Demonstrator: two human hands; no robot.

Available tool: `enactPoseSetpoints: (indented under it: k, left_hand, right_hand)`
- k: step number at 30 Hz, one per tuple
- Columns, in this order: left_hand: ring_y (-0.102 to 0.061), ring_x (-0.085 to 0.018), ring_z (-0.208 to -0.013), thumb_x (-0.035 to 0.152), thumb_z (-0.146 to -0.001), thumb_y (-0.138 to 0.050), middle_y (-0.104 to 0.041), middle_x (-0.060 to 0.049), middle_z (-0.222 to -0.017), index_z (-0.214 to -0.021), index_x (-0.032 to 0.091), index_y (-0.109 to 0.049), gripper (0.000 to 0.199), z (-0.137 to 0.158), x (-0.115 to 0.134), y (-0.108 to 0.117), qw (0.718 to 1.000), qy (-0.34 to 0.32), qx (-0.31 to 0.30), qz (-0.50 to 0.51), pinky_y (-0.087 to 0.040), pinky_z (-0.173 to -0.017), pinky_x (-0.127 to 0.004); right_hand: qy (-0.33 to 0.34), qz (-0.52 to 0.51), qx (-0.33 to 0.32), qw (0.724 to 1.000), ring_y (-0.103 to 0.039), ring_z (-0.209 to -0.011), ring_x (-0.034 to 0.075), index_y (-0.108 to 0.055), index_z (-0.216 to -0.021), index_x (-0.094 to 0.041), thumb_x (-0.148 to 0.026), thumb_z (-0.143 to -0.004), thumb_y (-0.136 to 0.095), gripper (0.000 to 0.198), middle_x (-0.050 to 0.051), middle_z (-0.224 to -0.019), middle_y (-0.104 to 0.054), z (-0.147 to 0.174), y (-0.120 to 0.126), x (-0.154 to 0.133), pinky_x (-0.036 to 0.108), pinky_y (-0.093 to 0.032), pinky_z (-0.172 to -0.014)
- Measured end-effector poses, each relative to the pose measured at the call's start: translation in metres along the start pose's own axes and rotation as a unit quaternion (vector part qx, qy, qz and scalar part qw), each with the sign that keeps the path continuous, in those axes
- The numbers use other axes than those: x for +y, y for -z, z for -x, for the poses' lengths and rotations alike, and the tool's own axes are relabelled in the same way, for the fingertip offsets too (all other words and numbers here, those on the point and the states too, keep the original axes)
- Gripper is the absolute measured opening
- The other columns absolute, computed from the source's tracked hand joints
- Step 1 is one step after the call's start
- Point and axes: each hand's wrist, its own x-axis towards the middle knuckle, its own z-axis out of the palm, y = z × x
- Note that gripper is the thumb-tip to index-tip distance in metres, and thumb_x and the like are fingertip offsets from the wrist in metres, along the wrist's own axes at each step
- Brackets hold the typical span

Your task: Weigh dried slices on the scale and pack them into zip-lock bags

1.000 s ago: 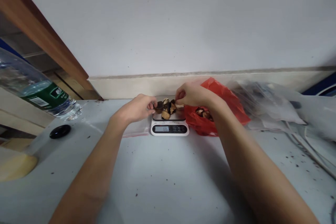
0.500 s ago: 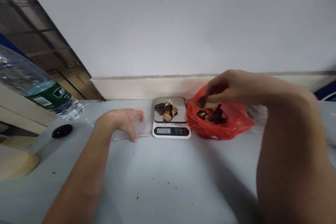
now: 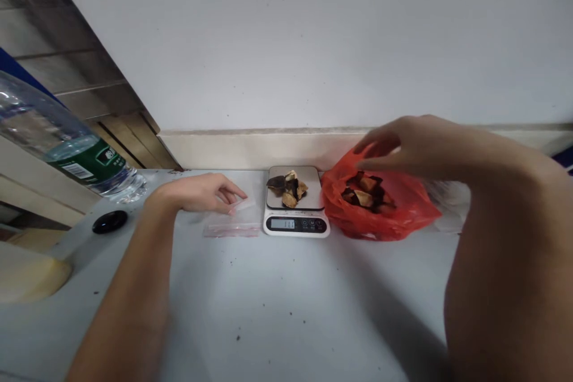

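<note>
My left hand [image 3: 208, 192] is closed, its thumb and fingertips pinching the edge of a clear zip bag [image 3: 246, 206] among flat bags left of the scale. A small kitchen scale [image 3: 296, 224] stands in the middle. Several dried, curled brown and tan pieces [image 3: 290, 190] lie on its plate. My right hand [image 3: 394, 143] hovers over an opened red plastic bag [image 3: 385, 230], thumb and fingers apart with nothing seen between them. More dried pieces [image 3: 367, 194] show inside that bag.
A large clear bottle with a green label [image 3: 92, 161] leans in at the left. Below it lies a black lid [image 3: 110, 222], near a pale yellowish container [image 3: 36, 277]. Clear plastic [image 3: 450, 206] sits behind my right wrist. A white wall [image 3: 313, 59] rises behind the table.
The dark piece between my right fingers is gone from them, and that hand has opened over the red bag. My left fingers have closed on the zip bag's edge and lifted it.
</note>
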Motion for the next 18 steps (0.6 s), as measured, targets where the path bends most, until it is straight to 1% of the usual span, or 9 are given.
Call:
enactPoseSetpoints:
  k: [2,4,7,9,11,13,14,16,18]
  left_hand:
    - [-0.071,-0.031,-0.129,0.054,-0.079,-0.062,-0.077,-0.010,-0.137,-0.143,0.022,-0.069,0.072,0.002,-0.004,0.002,1.000,-0.013,0.023,0.014,-0.054,-0.101,-0.033]
    - [-0.070,-0.032,-0.130,0.055,-0.079,-0.063,-0.076,-0.011,-0.139,-0.140,0.022,-0.070,0.070,0.004,-0.004,0.004,0.998,-0.023,0.055,0.026,-0.054,-0.103,-0.035]
    - [-0.071,-0.033,-0.128,0.056,-0.079,-0.063,-0.079,-0.012,-0.132,-0.132,0.021,-0.072,0.064,0.008,0.006,0.006,0.987,-0.034,0.142,0.061,-0.056,-0.103,-0.038]
    - [-0.073,-0.033,-0.124,0.058,-0.080,-0.064,-0.082,-0.011,-0.120,-0.125,0.023,-0.072,0.058,0.010,0.016,0.005,0.974,-0.052,0.197,0.096,-0.058,-0.098,-0.038]
    - [-0.076,-0.033,-0.119,0.058,-0.080,-0.067,-0.084,-0.008,-0.110,-0.116,0.025,-0.070,0.049,0.013,0.027,0.005,0.963,-0.076,0.229,0.123,-0.059,-0.092,-0.036]
    - [-0.077,-0.031,-0.115,0.056,-0.080,-0.068,-0.084,-0.005,-0.105,-0.111,0.027,-0.067,0.042,0.014,0.035,0.004,0.957,-0.095,0.240,0.135,-0.059,-0.087,-0.034]
    - [-0.079,-0.031,-0.112,0.054,-0.081,-0.068,-0.084,-0.005,-0.104,-0.110,0.027,-0.066,0.040,0.015,0.038,0.004,0.956,-0.101,0.239,0.138,-0.059,-0.084,-0.033]
    - [-0.080,-0.029,-0.102,0.052,-0.083,-0.065,-0.085,-0.004,-0.101,-0.110,0.027,-0.065,0.037,0.016,0.042,0.004,0.955,-0.108,0.237,0.138,-0.058,-0.077,-0.031]
    - [-0.081,-0.028,-0.094,0.050,-0.086,-0.061,-0.085,-0.003,-0.097,-0.111,0.027,-0.065,0.035,0.016,0.044,0.003,0.952,-0.111,0.248,0.138,-0.056,-0.070,-0.029]
  right_hand:
    - [0.022,-0.035,-0.013,0.999,-0.071,-0.071,0.022,-0.086,-0.103,-0.027,-0.029,-0.087,-0.074,0.020,0.005,-0.091,-0.083,-0.001,-0.003,-0.014,0.033,-0.053,-0.061]
    - [0.103,-0.075,-0.011,0.992,-0.072,-0.077,0.021,-0.084,-0.107,-0.026,-0.027,-0.090,-0.071,0.021,0.004,-0.097,-0.082,-0.004,-0.010,-0.027,0.031,-0.053,-0.068]
    - [0.212,-0.141,-0.044,0.966,-0.072,-0.077,0.018,-0.080,-0.116,-0.023,-0.022,-0.096,-0.064,0.025,0.003,-0.092,-0.081,-0.011,-0.027,-0.047,0.029,-0.051,-0.072]
    - [0.258,-0.190,-0.094,0.943,-0.071,-0.075,0.018,-0.074,-0.130,-0.024,-0.023,-0.102,-0.058,0.032,0.002,-0.086,-0.080,-0.015,-0.040,-0.059,0.029,-0.050,-0.072]
    - [0.287,-0.222,-0.132,0.923,-0.069,-0.069,0.017,-0.068,-0.137,-0.023,-0.026,-0.106,-0.053,0.035,0.000,-0.079,-0.077,-0.018,-0.052,-0.068,0.030,-0.049,-0.072]
    - [0.297,-0.240,-0.140,0.914,-0.065,-0.064,0.015,-0.070,-0.131,-0.022,-0.029,-0.109,-0.050,0.031,-0.001,-0.076,-0.074,-0.020,-0.060,-0.073,0.030,-0.048,-0.072]
    - [0.295,-0.247,-0.133,0.913,-0.063,-0.062,0.014,-0.073,-0.123,-0.020,-0.031,-0.109,-0.049,0.029,-0.001,-0.076,-0.072,-0.020,-0.063,-0.074,0.030,-0.047,-0.071]
    - [0.285,-0.269,-0.104,0.914,-0.062,-0.063,0.013,-0.074,-0.103,-0.018,-0.034,-0.108,-0.052,0.027,0.000,-0.078,-0.071,-0.021,-0.066,-0.075,0.029,-0.045,-0.069]
    - [0.274,-0.307,-0.074,0.909,-0.065,-0.068,0.015,-0.072,-0.100,-0.017,-0.035,-0.104,-0.059,0.022,0.002,-0.082,-0.073,-0.021,-0.067,-0.075,0.029,-0.046,-0.068]
